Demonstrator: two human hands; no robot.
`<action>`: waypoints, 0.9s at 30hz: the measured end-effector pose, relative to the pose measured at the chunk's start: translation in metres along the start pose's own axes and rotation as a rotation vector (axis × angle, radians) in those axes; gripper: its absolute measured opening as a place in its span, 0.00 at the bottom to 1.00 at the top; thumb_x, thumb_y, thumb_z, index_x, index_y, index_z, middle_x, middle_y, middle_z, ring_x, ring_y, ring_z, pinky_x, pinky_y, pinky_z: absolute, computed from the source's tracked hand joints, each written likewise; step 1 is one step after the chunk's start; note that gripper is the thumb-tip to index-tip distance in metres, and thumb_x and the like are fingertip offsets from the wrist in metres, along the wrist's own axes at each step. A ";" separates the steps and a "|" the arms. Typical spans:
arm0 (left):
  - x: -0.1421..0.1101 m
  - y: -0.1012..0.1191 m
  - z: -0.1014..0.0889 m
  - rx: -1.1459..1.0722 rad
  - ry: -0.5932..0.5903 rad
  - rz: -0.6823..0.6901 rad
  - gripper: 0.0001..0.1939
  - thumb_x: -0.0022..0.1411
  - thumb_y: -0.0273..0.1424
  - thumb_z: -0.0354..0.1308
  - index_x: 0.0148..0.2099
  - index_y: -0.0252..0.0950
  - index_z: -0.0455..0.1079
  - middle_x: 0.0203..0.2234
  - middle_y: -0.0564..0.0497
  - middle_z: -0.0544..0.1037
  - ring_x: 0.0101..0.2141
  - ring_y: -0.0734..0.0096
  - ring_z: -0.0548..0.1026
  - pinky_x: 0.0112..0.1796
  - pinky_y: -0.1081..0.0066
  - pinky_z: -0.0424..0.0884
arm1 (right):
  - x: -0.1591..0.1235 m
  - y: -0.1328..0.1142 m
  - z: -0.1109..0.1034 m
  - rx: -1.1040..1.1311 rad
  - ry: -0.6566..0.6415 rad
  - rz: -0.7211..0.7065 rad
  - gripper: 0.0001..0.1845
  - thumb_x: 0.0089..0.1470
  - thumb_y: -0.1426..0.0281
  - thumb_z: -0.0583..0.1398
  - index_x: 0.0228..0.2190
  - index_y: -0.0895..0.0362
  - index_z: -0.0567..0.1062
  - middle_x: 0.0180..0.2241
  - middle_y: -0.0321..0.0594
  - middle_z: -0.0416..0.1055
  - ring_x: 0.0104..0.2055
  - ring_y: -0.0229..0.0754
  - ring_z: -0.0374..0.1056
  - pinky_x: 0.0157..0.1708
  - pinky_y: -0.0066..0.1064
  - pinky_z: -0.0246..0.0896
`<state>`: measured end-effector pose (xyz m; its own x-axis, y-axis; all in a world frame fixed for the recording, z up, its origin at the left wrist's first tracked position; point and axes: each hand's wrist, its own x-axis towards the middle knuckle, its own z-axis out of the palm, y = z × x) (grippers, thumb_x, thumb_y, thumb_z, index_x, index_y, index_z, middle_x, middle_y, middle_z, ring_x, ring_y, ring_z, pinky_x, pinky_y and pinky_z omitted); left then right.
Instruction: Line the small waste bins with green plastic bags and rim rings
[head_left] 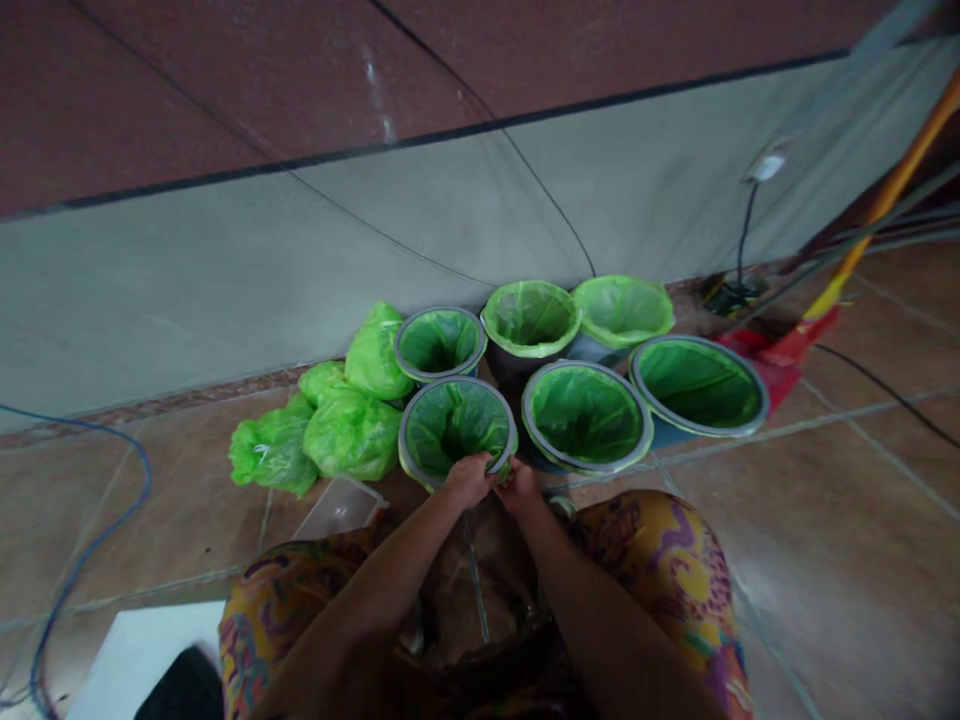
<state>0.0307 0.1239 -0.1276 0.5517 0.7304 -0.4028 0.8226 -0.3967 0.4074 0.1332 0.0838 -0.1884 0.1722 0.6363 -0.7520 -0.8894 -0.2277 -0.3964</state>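
Observation:
A trash bin (407,455) with a grey ring rim stands in front of me, lined with a green plastic bag (457,420). At its near right edge my left hand (470,480) is closed over the rim and the bag's edge. Just beside it, my right hand (517,487) pinches the bag's edge on the outside of the rim; its fingertips are partly hidden. Right of this bin is another lined bin (587,415) with a grey ring. Behind it stands a smaller-looking ringed bin (440,342).
Two bins (531,318) by the wall have green bags folded over their rims. A further ringed bin (699,387) stands right, near a red dustpan (784,355). Several filled green bags (352,430) lie left, with a clear plastic container (341,508) and a blue cable (142,470).

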 end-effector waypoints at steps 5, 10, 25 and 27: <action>-0.004 0.011 -0.005 0.177 0.070 0.001 0.15 0.61 0.33 0.56 0.49 0.35 0.64 0.46 0.45 0.74 0.43 0.65 0.75 0.43 0.69 0.69 | 0.008 -0.001 0.004 0.050 -0.012 -0.005 0.10 0.55 0.65 0.56 0.28 0.56 0.74 0.19 0.33 0.73 0.19 0.36 0.67 0.20 0.25 0.61; -0.002 0.028 -0.011 0.382 0.058 0.020 0.10 0.63 0.28 0.50 0.45 0.33 0.67 0.41 0.42 0.77 0.47 0.57 0.74 0.49 0.59 0.66 | 0.013 0.000 0.007 0.093 -0.049 -0.009 0.11 0.56 0.64 0.57 0.28 0.57 0.74 0.19 0.35 0.73 0.22 0.38 0.70 0.23 0.26 0.64; 0.008 0.036 -0.035 0.279 -0.145 -0.018 0.17 0.63 0.31 0.51 0.52 0.29 0.63 0.44 0.36 0.77 0.48 0.54 0.76 0.47 0.64 0.68 | 0.015 -0.002 0.008 0.138 0.018 -0.017 0.09 0.54 0.69 0.58 0.24 0.57 0.73 0.15 0.35 0.70 0.24 0.40 0.71 0.23 0.28 0.67; 0.008 0.032 -0.038 0.180 -0.133 -0.055 0.15 0.62 0.32 0.53 0.50 0.31 0.64 0.43 0.37 0.77 0.47 0.55 0.76 0.47 0.65 0.68 | 0.012 -0.005 0.010 0.138 0.013 -0.031 0.09 0.54 0.68 0.57 0.24 0.57 0.73 0.16 0.35 0.70 0.23 0.40 0.71 0.22 0.28 0.66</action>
<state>0.0565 0.1385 -0.0865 0.5089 0.6786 -0.5297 0.8566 -0.4600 0.2337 0.1357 0.1001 -0.1899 0.2055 0.6315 -0.7476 -0.9331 -0.1039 -0.3442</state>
